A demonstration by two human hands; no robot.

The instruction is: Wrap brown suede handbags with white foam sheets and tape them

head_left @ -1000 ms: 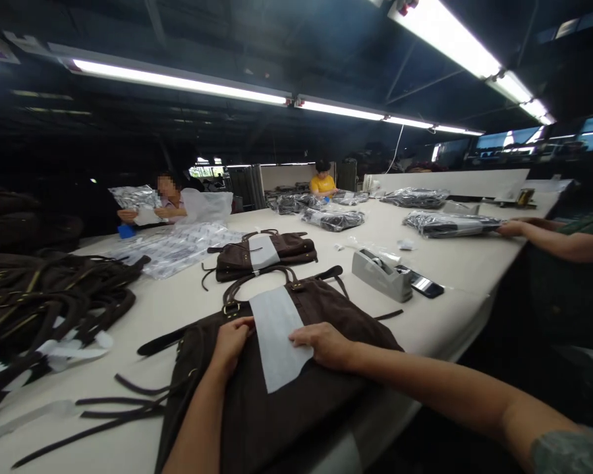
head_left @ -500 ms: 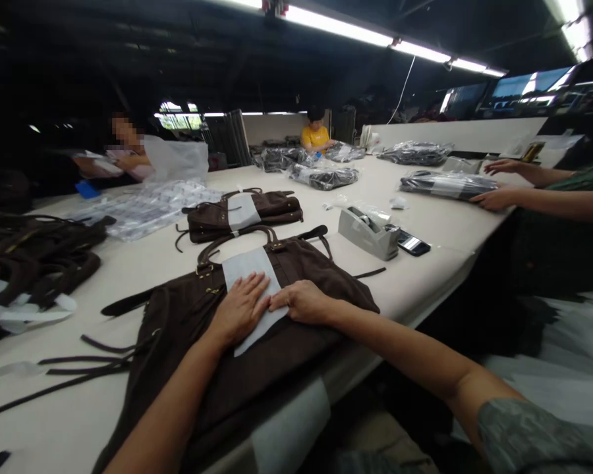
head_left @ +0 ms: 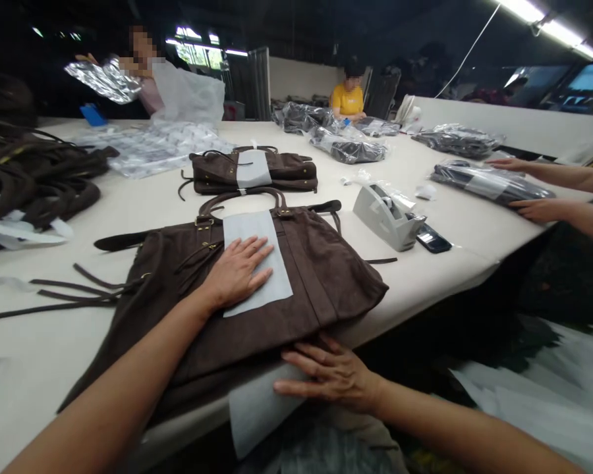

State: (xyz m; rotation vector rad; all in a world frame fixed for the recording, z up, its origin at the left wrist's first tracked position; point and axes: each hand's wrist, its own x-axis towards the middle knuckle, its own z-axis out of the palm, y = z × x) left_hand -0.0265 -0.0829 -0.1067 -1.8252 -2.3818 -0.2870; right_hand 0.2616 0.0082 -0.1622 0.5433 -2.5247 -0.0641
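Observation:
A dark brown handbag (head_left: pixel 321 276) lies flat at the table's front edge, its handles pointing away from me. Across its middle runs a pale grey sheet (head_left: pixel 257 230). My left hand (head_left: pixel 240 270) rests flat on that sheet, fingers spread, holding nothing. Below the bag's front edge, my right hand (head_left: pixel 333 375) has its fingers apart against the hanging grey flap (head_left: pixel 257 408). Whether its thumb, partly under the bag, touches anything I cannot tell. Behind lies a second brown handbag (head_left: pixel 212 172) with a grey band around it.
A grey tape dispenser (head_left: pixel 385 217) and a phone (head_left: pixel 432 238) stand right of the bag. Brown bags (head_left: pixel 39 178) pile up at left. Plastic-wrapped bags (head_left: pixel 489 181) lie farther back, one under a co-worker's hands (head_left: pixel 543 210). Two other people work across the table.
My right hand has left the sheet's edge on top of the bag and moved down to the hanging flap, its fingers opening. My left hand stays on the sheet. The view has tilted down.

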